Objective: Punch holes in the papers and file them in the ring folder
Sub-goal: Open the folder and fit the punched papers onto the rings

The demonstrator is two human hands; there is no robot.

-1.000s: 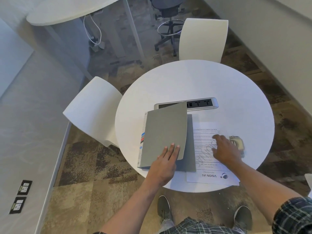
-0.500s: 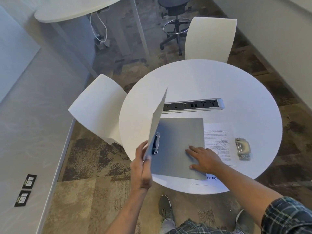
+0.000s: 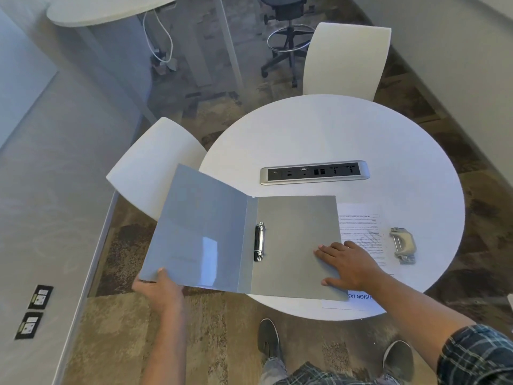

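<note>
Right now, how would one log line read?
folder: open, empty | left hand: holds cover | right hand: presses back cover | punch: untouched

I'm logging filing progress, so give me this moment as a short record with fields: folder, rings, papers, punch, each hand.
folder: open on the table; back cover flat, front cover hanging past the table edge
rings: metal ring clip by the spine, no paper on it
papers: printed sheets partly under the back cover, right side showing
punch: hole punch on the table, right of the papers, untouched
left hand: holds the front cover's near corner
right hand: flat, pressing the back cover's right edge
</note>
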